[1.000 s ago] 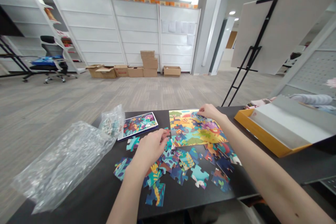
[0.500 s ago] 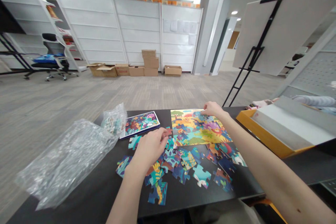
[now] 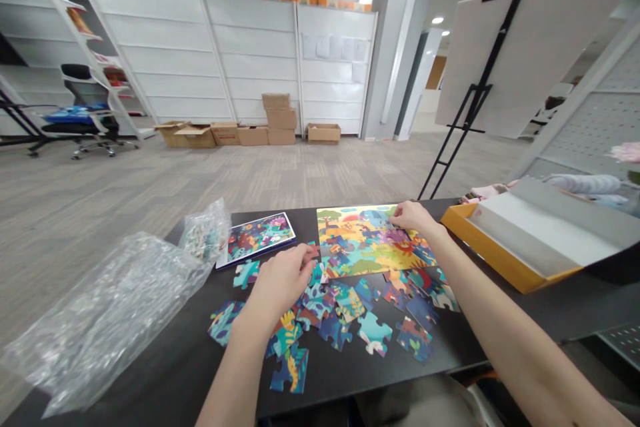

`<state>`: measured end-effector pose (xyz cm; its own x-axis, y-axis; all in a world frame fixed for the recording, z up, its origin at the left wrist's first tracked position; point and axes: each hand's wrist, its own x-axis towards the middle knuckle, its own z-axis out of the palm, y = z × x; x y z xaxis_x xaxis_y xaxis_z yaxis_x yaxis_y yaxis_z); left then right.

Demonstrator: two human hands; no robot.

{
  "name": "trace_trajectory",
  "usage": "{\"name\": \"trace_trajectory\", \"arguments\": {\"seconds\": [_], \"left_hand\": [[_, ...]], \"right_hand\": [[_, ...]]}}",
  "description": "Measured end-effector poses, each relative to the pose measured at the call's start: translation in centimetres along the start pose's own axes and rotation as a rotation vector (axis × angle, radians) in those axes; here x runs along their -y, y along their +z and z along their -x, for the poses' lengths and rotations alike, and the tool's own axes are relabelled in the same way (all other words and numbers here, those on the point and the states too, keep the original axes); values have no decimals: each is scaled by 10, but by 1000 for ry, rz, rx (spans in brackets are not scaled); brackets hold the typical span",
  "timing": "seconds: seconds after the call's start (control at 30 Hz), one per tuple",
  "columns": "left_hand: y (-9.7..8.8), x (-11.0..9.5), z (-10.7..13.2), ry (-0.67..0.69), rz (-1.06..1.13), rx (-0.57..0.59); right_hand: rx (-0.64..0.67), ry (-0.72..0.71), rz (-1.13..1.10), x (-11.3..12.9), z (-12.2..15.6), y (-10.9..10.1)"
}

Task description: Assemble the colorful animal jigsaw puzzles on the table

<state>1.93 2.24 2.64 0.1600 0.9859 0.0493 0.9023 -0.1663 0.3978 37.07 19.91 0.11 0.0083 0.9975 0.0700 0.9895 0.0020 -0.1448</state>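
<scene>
A nearly filled jigsaw puzzle (image 3: 350,240) with a yellow animal scene lies flat at the table's far side. At its upper right, my right hand (image 3: 416,217) is closed, its fingertips pinched at a small puzzle piece mostly hidden by the fingers. My left hand (image 3: 284,275) rests low over loose pieces, left of the puzzle; its fingers are curled together beside a reddish piece (image 3: 313,249). Whether they grip anything is hidden. Several dark blue and teal loose puzzle pieces (image 3: 336,330) lie jumbled in front of the puzzle, some overlapping.
A picture card (image 3: 257,238) lies behind my left hand. Clear plastic wrapping (image 3: 115,313) and a bag of pieces (image 3: 204,233) spread over the left. An open yellow box (image 3: 500,250) stands at the right. Cardboard boxes (image 3: 280,120) and an easel (image 3: 467,110) stand beyond the table.
The whole view has shifted slightly. My right hand has moved a little right and nearer along the puzzle's upper edge. My left hand stays over the same pieces.
</scene>
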Motion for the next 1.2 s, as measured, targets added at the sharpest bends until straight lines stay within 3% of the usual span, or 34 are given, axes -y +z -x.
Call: {"name": "trace_trajectory", "arguments": {"seconds": [0.4, 0.67, 1.2], "left_hand": [[1, 3, 0, 18, 7, -22], [-1, 8, 1, 5, -18, -18], [0, 5, 1, 7, -12, -4]], "right_hand": [[-10, -56, -2, -1, 2, 4], [-59, -104, -150, -17, 12, -3], [-32, -136, -376, -19, 28, 13]]}}
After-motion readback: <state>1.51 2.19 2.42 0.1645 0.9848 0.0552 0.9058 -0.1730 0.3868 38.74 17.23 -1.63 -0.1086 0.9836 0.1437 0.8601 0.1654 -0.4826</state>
